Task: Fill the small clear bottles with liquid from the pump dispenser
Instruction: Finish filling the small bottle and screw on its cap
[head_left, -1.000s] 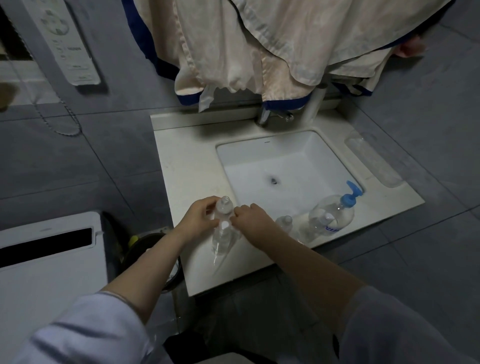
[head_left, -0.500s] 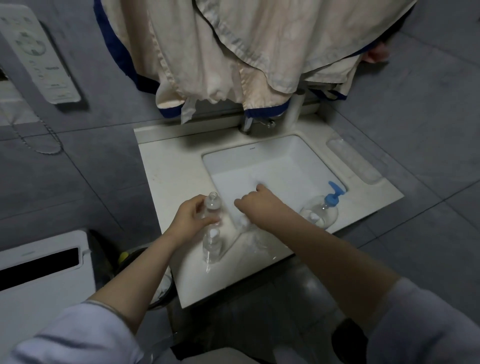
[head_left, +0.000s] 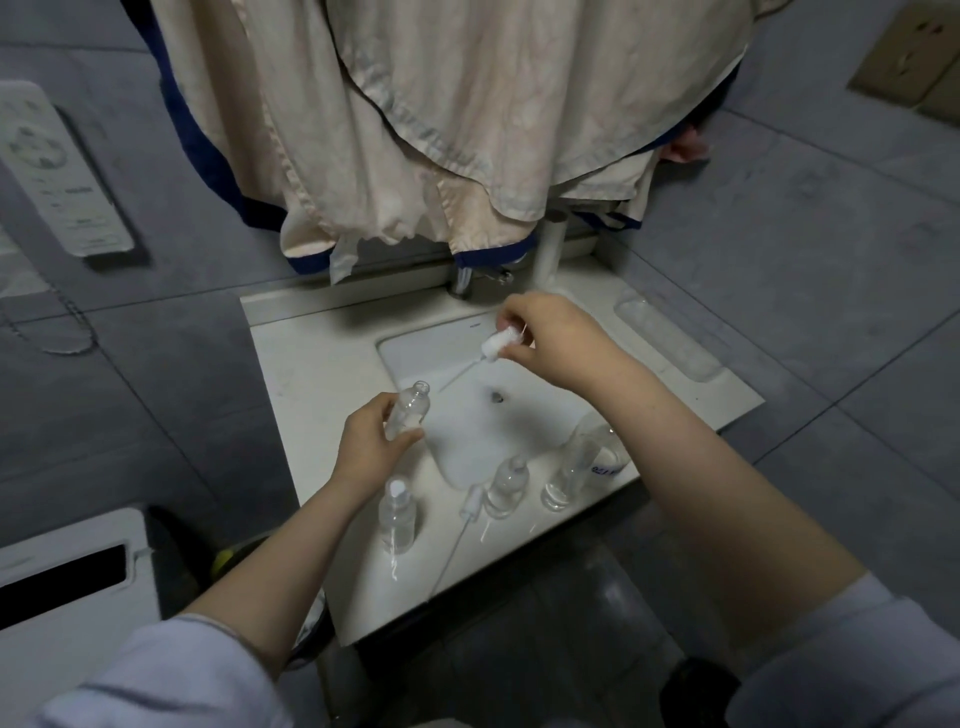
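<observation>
My left hand (head_left: 366, 449) grips a small clear bottle (head_left: 410, 413) with its neck uncapped, above the sink's left rim. My right hand (head_left: 550, 338) pinches a white spray cap (head_left: 498, 343) whose thin dip tube trails down-left over the basin. Two more small clear bottles stand on the front ledge, one capped (head_left: 397, 514) and one (head_left: 506, 483) to its right. Another white cap with a tube (head_left: 470, 501) lies between them. The large clear pump dispenser (head_left: 587, 457) stands at the right, partly hidden behind my right forearm; its pump head is out of sight.
The white sink (head_left: 322, 374) has a drain and a faucet (head_left: 462, 280) at the back. Cream cloth with blue trim (head_left: 441, 130) hangs over the faucet. A wall remote (head_left: 57, 171) is at left, a white bin (head_left: 72, 582) at lower left.
My right hand has lifted the cap and tube out of the bottle and moved up and back over the basin. My left hand still holds the same bottle, now uncapped.
</observation>
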